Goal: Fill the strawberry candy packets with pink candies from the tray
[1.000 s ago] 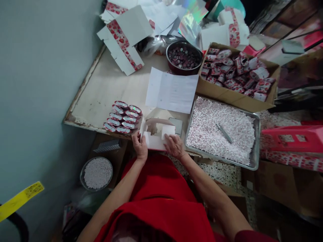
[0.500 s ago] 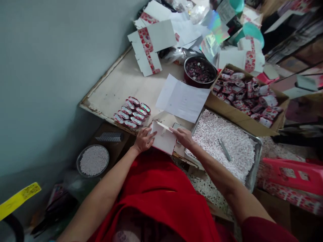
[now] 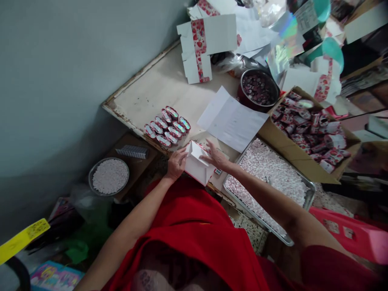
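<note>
A small white cardboard box [image 3: 198, 167] with red edging sits at the table's front edge, close to my body. Its white flaps are partly folded inward. My left hand [image 3: 177, 163] grips the box's left side, fingers along the upper edge. My right hand [image 3: 216, 155] lies at the right side with its fingers spread, some of them touching a flap. To the left of the box, several small oval pieces [image 3: 168, 126] with shiny tops and red sides stand in rows on the table. A creased white paper sheet [image 3: 232, 121] lies beyond my right hand.
At right, a metal tray [image 3: 228, 184] holds small pale pieces, behind it a cardboard carton [image 3: 273, 133] of printed wrapped items. A dark round pot [image 3: 257, 91] stands farther back beside flattened boxes [image 3: 218, 34]. Lower left is a round bowl [image 3: 110, 176] of pale pieces.
The box's raised flap has folded down and inward. My right hand has gone from pinching its edge to spread fingers over it. The view has shifted, so the table's surroundings sit differently.
</note>
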The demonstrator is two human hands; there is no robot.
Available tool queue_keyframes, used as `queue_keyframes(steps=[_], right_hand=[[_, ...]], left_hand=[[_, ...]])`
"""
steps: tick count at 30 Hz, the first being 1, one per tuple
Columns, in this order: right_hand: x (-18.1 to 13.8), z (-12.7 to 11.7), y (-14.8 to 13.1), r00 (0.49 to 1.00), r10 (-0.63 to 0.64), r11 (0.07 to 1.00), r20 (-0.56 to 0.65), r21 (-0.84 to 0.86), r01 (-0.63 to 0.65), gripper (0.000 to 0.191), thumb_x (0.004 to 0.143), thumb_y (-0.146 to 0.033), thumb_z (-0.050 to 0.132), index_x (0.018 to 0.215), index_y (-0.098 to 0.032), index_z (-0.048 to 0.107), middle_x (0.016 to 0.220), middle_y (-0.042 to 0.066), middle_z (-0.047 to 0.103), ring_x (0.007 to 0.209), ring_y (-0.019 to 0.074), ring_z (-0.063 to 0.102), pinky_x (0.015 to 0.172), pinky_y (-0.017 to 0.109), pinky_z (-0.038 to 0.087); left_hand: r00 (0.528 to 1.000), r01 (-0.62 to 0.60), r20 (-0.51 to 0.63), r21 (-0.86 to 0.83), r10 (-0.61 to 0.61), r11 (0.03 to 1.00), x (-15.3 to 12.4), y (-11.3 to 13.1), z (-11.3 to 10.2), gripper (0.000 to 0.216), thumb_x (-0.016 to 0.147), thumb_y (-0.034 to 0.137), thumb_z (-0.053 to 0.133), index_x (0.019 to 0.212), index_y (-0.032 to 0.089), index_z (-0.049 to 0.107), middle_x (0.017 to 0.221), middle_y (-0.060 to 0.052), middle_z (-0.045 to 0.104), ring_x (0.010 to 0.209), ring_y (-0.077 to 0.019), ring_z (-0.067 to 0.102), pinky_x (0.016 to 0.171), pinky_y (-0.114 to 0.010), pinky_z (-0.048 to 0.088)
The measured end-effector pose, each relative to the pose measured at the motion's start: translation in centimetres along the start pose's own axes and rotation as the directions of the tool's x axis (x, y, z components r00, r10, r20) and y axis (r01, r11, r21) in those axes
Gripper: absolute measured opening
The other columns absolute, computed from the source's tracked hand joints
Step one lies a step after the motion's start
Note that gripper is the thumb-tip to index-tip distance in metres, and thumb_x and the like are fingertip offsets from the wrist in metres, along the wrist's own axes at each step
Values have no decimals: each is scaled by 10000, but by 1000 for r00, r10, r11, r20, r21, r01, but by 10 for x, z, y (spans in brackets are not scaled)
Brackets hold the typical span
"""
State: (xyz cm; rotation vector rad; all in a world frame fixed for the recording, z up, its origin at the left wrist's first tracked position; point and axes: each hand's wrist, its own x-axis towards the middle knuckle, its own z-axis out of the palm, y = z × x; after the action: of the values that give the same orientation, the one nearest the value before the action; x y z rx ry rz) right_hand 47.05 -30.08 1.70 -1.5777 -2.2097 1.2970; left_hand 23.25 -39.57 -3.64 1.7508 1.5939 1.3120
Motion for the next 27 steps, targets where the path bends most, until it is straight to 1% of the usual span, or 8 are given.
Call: queue_keyframes(steps=[3, 6, 11, 16, 19, 22, 24, 27], right_hand=[[14, -6, 0, 982, 135, 958, 135, 234, -164, 825, 885, -727, 614, 1526, -227, 476, 1306, 126, 691, 1127, 304, 670, 996, 453, 530], [20, -15, -4, 945, 175, 878, 276, 391, -277, 756, 853, -729, 651, 1422, -233, 607, 1267, 96, 715, 1068, 283, 694, 944, 418, 574], [32, -25, -6, 898, 139, 721, 418, 579, -381, 1138, 619, -464, 923, 1587, -181, 394, 1413, 152, 630, 1074, 273, 699, 881, 370, 613], [40, -38, 13, 893, 81, 658, 443, 649, -381, 1318, 586, -513, 929, 1655, -194, 227, 1349, 150, 663, 1047, 270, 704, 867, 379, 620], [40, -45, 24, 862, -42, 712, 506, 620, -329, 1326, 566, -571, 930, 1651, -215, 257, 1343, 141, 663, 1097, 286, 679, 926, 420, 592], [40, -45, 30, 824, -187, 830, 535, 534, -158, 1241, 568, -596, 928, 1613, -229, 368, 1402, 120, 623, 1201, 293, 620, 1031, 446, 530], [40, -39, 31, 860, -206, 912, 467, 409, -4, 1264, 538, -591, 948, 1608, -227, 382, 1442, 125, 583, 1273, 315, 564, 1100, 477, 467], [39, -22, 31, 942, -188, 975, 276, 167, 146, 1336, 483, -588, 978, 1614, -213, 374, 1457, 161, 540, 1330, 358, 496, 1171, 531, 367]], left_hand=[[1000, -22, -8, 27, 22, 999, -1, 0, 2, 204, 967, 255, 568, 1092, 222, 725, 1297, -100, 702, 1200, -237, 658, 1085, -434, 501], [999, -37, 16, 81, 36, 996, -3, 0, 3, 203, 961, 241, 571, 1090, 221, 727, 1311, -99, 693, 1197, -240, 650, 1078, -432, 500], [995, -81, 66, 92, 75, 992, -1, -3, 1, 209, 958, 233, 567, 1091, 225, 729, 1316, -98, 689, 1194, -241, 645, 1074, -433, 501], [989, -62, 135, 51, 55, 997, 6, -7, 3, 203, 966, 252, 566, 1098, 235, 718, 1333, -90, 683, 1207, -235, 643, 1087, -440, 497], [994, -11, 113, 61, 4, 998, 8, -9, 7, 193, 956, 280, 578, 1072, 236, 726, 1340, -104, 661, 1231, -253, 628, 1099, -457, 491], [996, 15, 90, 57, -20, 998, 10, -6, 10, 202, 965, 308, 572, 1065, 234, 732, 1301, -110, 651, 1216, -250, 628, 1079, -442, 500], [999, -7, 54, 89, 2, 996, 11, 2, 11, 186, 955, 331, 601, 1035, 239, 740, 1304, -111, 638, 1246, -266, 601, 1102, -459, 469], [1000, -14, -15, 196, 18, 981, 10, 19, 12, 172, 918, 383, 674, 987, 246, 753, 1370, -115, 600, 1339, -327, 516, 1207, -556, 309]])
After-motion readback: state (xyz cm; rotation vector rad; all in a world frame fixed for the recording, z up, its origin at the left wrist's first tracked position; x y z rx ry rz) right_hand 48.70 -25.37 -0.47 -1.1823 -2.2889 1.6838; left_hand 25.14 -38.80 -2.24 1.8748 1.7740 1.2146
